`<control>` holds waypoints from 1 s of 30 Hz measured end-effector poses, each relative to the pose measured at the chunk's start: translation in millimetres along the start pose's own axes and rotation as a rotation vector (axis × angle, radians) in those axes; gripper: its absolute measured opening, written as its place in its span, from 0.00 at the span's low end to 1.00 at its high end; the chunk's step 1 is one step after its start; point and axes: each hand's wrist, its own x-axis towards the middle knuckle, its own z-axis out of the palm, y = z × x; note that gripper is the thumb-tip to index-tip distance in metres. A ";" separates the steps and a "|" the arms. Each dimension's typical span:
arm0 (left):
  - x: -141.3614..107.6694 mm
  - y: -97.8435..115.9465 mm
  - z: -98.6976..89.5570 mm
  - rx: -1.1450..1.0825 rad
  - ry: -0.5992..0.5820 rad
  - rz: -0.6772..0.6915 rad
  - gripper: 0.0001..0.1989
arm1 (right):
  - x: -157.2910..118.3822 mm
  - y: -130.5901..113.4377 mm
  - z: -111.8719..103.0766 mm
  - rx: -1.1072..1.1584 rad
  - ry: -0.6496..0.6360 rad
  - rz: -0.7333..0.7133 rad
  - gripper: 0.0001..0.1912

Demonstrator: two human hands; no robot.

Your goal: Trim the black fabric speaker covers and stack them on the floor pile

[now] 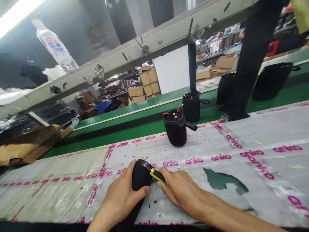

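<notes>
My left hand point(120, 195) is wrapped around a black fabric-covered speaker body point(140, 178), which lies tilted near the front of the bench. Thin red-tipped wires stick up just beyond its far end. In my right hand point(182, 188) is a yellow-and-black utility knife point(157, 174). Its metal front end rests against the far end of the speaker body; the exact cutting point is too small to make out. Farther back, another black speaker body point(175, 130) stands upright with its top open, red wires coming out and a strap loop at its side.
White sheeting with pink "anko" tape covers the bench point(193, 174), torn at the right. Behind runs a green conveyor belt point(101, 133) carrying more speaker bodies point(191, 109). A dark post point(251, 64) and a slanted metal beam point(120, 54) frame the view. Cardboard point(31, 145) lies left.
</notes>
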 end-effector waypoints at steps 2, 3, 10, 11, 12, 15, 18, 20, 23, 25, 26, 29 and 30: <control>4.2 -7.3 -2.1 -0.125 -0.010 0.035 0.45 | -1.2 1.2 -2.8 0.114 0.091 -0.020 0.09; 6.5 -10.0 -3.5 -0.197 -0.019 0.046 0.44 | -1.5 2.0 -4.0 0.172 0.157 -0.014 0.10; 6.9 -7.7 -7.6 -0.300 -0.027 -0.012 0.43 | -1.5 17.1 -5.3 0.485 0.374 0.170 0.14; 5.3 -6.2 -7.0 -0.290 -0.025 -0.025 0.43 | -1.8 19.3 -4.6 0.516 0.371 0.183 0.14; 4.1 -4.8 -6.6 -0.278 -0.023 -0.034 0.43 | -2.2 21.1 -3.8 0.550 0.377 0.207 0.14; 6.7 -2.2 -10.1 -0.248 -0.002 -0.034 0.44 | -2.8 23.1 -0.5 0.640 0.400 0.278 0.16; 23.6 -4.7 -23.5 -0.287 0.163 0.001 0.47 | -2.6 21.9 3.6 0.648 0.380 0.275 0.18; 41.7 -10.4 -33.8 -0.337 0.427 0.001 0.49 | -2.0 20.9 5.9 0.611 0.365 0.241 0.19; 70.6 -22.7 -39.5 -0.429 0.838 -0.071 0.48 | -0.6 20.4 8.6 0.565 0.375 0.186 0.17; 85.4 -30.6 -34.7 -0.480 0.962 -0.134 0.48 | 0.3 20.4 10.1 0.541 0.391 0.165 0.17; 90.6 -34.0 -31.0 -0.496 0.984 -0.162 0.48 | 0.7 20.2 10.5 0.530 0.393 0.157 0.17; 96.4 -41.1 -19.9 -0.510 1.010 -0.207 0.48 | 0.5 18.7 9.7 0.509 0.359 0.139 0.17; 95.1 -42.1 -17.0 -0.505 1.014 -0.211 0.49 | -0.1 17.7 8.6 0.503 0.349 0.137 0.17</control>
